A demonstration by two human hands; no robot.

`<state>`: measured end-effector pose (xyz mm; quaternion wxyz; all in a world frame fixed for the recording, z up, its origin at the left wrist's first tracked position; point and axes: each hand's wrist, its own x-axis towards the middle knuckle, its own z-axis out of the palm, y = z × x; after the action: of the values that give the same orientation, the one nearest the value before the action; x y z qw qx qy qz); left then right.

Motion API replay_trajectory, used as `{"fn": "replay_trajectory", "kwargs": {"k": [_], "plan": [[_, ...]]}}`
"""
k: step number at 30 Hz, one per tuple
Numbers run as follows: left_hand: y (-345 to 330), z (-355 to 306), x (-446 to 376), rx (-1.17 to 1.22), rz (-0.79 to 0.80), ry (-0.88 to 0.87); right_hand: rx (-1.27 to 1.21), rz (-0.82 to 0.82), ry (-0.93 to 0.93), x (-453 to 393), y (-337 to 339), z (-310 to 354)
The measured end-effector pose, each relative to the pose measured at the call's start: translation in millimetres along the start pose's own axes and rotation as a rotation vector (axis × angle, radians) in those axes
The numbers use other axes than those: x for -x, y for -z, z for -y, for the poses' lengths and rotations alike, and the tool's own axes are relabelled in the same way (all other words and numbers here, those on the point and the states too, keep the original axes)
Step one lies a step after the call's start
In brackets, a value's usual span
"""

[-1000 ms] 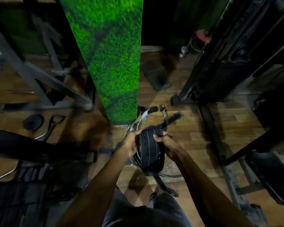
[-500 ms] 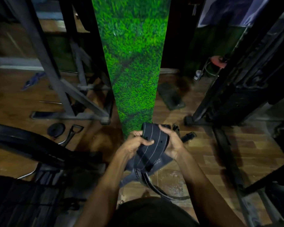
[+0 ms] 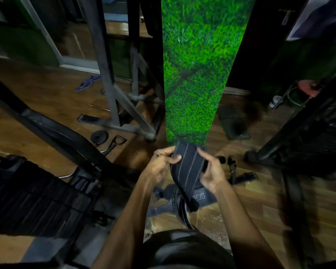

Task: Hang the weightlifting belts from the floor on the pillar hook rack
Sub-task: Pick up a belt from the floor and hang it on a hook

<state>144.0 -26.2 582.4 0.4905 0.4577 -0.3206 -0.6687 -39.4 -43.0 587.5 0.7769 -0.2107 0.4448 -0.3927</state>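
Both hands, left hand [image 3: 164, 164] and right hand [image 3: 211, 171], grip the black belt [image 3: 186, 167] at 6 o'clock below the green pillar [image 3: 196, 74]; its dangling tail could snag the floor belts [image 3: 198, 199]

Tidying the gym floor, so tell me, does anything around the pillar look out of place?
Yes. Besides the black belt held by both hands, more belts and straps lie loose on the floor beside the green pillar. A blue slipper and a small weight plate also lie loose.
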Motion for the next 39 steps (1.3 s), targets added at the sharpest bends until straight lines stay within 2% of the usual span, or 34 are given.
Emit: {"fn": "replay_trajectory", "kwargs": {"k": [3, 6, 7, 9, 12, 14, 16, 18, 22, 24, 27, 31, 35, 39], "plan": [[2.5, -5.0, 5.2, -0.104, 0.127, 0.139, 0.018, -0.004, -0.055, -0.5, 5.3, 12.3], [3.1, -27.2, 2.8, -0.050, -0.015, 0.404, 0.053, 0.014, -0.040, 1.2, 9.0, -5.6], [1.3, -31.7, 0.7, -0.013, -0.091, 0.429, 0.093, 0.008, -0.038, 0.8, 13.7, -15.3], [1.1, -33.7, -5.8, 0.028, -0.161, 0.369, 0.149, 0.073, -0.041, -8.0, 23.0, -37.5], [1.6, -33.1, -2.7, 0.051, -0.159, 0.267, 0.223, 0.127, -0.082, 15.6, -5.3, -29.4], [8.2, -28.0, -1.3, 0.024, -0.132, 0.176, 0.185, 0.106, -0.085, 18.6, -15.8, -14.4], [13.0, -23.9, 1.9, -0.052, -0.047, 0.133, 0.114, 0.076, -0.011, 16.7, -19.2, 2.0], [15.9, -24.1, 5.8, -0.156, 0.040, 0.149, 0.086, 0.002, 0.083, 9.6, -20.3, 17.3], [12.1, -35.1, 13.1, -0.256, 0.198, 0.324, 0.134, -0.045, 0.209, -6.1, -23.4, 24.1], [5.8, -40.3, 11.0, -0.145, 0.156, 0.322, 0.194, -0.044, 0.237, -7.1, -25.3, 15.6], [4.1, -43.0, -2.4, 0.164, 0.011, 0.270, 0.238, 0.016, 0.246, -4.8, -24.8, 3.2], [3.9, -34.1, -4.6, 0.184, -0.117, 0.215, 0.277, 0.058, 0.186, 1.7, -12.0, 9.4], [11.3, -9.4, 3.1, 0.123, -0.045, 0.194, 0.123, 0.003, 0.009, 5.7, -12.0, 9.3], [16.7, -2.1, 15.9, 0.139, 0.114, 0.273, 0.116, -0.065, 0.085, 4.0, -18.6, 9.7]]}}
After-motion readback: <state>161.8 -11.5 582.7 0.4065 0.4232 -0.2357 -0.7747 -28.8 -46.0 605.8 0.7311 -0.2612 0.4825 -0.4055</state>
